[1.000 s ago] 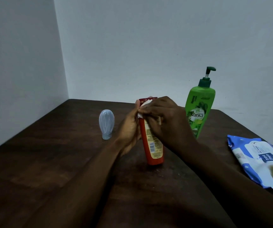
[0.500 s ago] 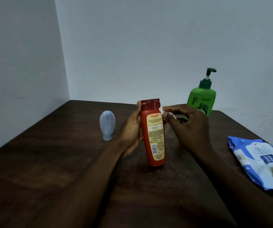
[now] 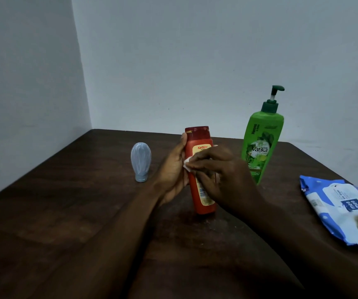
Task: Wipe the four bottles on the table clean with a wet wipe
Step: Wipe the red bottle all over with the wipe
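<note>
Near the middle of the dark wooden table [image 3: 55, 212], you're gripping the upright red plastic bottle [image 3: 201, 203] with your left hand [image 3: 172, 175], while your right hand [image 3: 221, 175] is pinching a small white wet wipe [image 3: 187, 164] against its label.

You see a dark wooden table [image 3: 65, 212] set in a corner, with plain pale walls [image 3: 195, 61] behind and left

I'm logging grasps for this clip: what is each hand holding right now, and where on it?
Left hand grips the red bottle by its upper left side; right hand presses a white wet wipe against its front label.
</note>
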Demonstrator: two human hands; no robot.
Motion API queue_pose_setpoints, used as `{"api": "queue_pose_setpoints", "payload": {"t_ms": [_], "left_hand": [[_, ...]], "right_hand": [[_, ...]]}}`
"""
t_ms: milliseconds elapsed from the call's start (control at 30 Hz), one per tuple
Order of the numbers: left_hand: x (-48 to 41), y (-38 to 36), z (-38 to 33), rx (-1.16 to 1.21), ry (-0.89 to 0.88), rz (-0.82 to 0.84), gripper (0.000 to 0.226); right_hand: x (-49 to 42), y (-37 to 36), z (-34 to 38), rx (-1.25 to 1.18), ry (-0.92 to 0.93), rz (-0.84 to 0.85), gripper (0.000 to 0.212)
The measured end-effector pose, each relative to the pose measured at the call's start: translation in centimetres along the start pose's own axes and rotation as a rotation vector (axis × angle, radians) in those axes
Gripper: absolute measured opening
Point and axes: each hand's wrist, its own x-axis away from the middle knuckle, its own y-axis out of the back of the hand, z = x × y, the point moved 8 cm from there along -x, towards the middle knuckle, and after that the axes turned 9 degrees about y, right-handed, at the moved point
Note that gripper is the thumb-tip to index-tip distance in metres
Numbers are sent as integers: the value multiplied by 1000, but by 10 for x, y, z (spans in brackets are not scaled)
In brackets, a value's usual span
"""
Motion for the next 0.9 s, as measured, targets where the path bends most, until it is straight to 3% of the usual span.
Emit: {"api": "queue_pose_setpoints", "payload": {"t_ms": [300,567,667,900], "left_hand": [[-6,5,7,34,6,-6,64],[-9,12,9,6,0,-26,62],[-7,14,7,-23,-11,-80,54],[-3,0,6,-199,-46,-28,38]], "right_hand": [[46,-19,9,-101,5,302,21],[72,-19,7,-174,-26,416,19],[67,-5,-2,-208,-132,325,22],[46,25,-35,-187,-359,-26,24]]}}
